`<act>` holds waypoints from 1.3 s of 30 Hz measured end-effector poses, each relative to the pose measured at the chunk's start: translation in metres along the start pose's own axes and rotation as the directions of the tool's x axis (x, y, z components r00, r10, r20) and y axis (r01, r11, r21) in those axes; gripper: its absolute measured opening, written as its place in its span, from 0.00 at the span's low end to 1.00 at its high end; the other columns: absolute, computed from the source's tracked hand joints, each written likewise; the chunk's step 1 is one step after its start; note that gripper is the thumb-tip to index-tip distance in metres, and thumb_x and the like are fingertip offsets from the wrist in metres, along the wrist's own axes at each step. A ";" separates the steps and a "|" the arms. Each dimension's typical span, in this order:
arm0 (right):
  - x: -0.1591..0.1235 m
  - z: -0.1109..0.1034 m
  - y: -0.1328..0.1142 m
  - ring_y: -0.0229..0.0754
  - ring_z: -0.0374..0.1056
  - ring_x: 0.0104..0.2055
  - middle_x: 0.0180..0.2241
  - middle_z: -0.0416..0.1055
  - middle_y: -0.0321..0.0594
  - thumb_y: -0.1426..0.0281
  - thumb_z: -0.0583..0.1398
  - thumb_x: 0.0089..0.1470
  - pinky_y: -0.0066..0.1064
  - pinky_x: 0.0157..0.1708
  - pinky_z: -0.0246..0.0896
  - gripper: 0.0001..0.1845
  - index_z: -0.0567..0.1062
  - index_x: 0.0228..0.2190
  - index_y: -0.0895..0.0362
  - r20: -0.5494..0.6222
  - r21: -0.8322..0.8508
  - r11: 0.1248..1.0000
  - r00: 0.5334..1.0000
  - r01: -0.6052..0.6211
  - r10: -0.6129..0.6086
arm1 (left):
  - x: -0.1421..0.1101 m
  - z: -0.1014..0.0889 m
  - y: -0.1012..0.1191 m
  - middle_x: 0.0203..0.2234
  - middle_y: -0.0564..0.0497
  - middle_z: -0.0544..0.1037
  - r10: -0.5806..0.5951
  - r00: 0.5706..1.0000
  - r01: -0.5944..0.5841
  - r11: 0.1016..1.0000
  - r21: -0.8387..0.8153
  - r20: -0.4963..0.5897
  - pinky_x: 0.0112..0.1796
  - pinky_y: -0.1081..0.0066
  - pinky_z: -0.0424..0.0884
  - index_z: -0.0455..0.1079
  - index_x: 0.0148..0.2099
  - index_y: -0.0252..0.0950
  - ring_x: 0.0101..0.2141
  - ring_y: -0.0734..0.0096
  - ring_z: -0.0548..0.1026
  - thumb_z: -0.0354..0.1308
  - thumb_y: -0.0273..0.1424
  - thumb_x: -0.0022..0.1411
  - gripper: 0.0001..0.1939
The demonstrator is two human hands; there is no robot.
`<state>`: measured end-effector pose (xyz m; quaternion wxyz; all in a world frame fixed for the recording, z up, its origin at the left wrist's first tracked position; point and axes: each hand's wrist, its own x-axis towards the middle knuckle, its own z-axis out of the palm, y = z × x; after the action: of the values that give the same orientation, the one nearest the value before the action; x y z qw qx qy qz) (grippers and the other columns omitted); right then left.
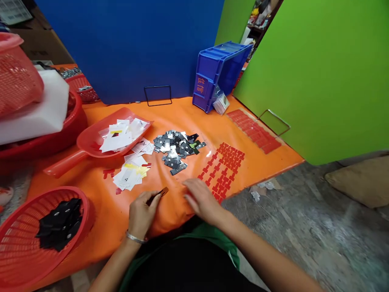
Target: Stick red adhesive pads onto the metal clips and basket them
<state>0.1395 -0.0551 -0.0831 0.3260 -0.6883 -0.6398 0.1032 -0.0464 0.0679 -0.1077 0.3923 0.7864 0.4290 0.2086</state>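
Note:
My left hand [141, 217] is closed, with thumb and fingers pinching a small dark flat piece with a brownish end [164, 191]. My right hand [203, 198] holds nothing that shows; its fingers are bent but apart, just above the orange cover [176, 202]. Beyond both hands lies a loose pile of small black and silvery metal pieces [176, 148]. Next to my right hand, rows of small red cut-out stickers [226, 166] lie on the cover. White paper slips [130, 176] are spread beyond my left hand.
At left, a red basket [86, 219] holds black pieces [60, 225], and a red scoop [83, 142] carries more paper slips. A blue bin [206, 77] stands on its side at the back. Blue [133, 44] and green [322, 73] panels border the table.

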 end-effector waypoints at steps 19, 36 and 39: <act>-0.048 -0.046 0.068 0.40 0.66 0.30 0.29 0.69 0.40 0.74 0.57 0.48 0.29 0.31 0.57 0.03 0.70 0.24 0.57 -0.090 -0.176 0.701 0.721 -0.691 0.687 | 0.007 0.079 0.075 0.29 0.46 0.80 -0.089 0.846 0.450 0.646 -0.617 0.525 0.37 0.67 0.74 0.61 0.35 0.35 0.30 0.69 0.78 0.59 0.40 0.55 0.15; -0.062 -0.029 0.055 0.46 0.63 0.36 0.31 0.67 0.45 0.74 0.54 0.54 0.35 0.37 0.60 0.06 0.70 0.28 0.58 -0.282 -0.322 0.772 0.834 -0.549 0.475 | 0.032 0.117 0.097 0.27 0.46 0.78 -0.232 0.755 0.626 0.532 -0.570 0.613 0.30 0.73 0.74 0.61 0.33 0.32 0.26 0.75 0.77 0.54 0.22 0.60 0.05; -0.064 -0.030 0.056 0.47 0.62 0.36 0.31 0.67 0.45 0.74 0.54 0.54 0.37 0.38 0.58 0.05 0.69 0.28 0.57 -0.286 -0.330 0.788 0.851 -0.520 0.441 | 0.034 0.117 0.099 0.27 0.46 0.77 -0.280 0.731 0.661 0.515 -0.546 0.622 0.30 0.74 0.75 0.61 0.34 0.32 0.26 0.74 0.78 0.52 0.22 0.61 0.03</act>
<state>0.1916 -0.1235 -0.1107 0.2034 -0.8867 -0.4150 -0.0160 0.1002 0.0133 -0.1002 0.8065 0.4289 0.4035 0.0530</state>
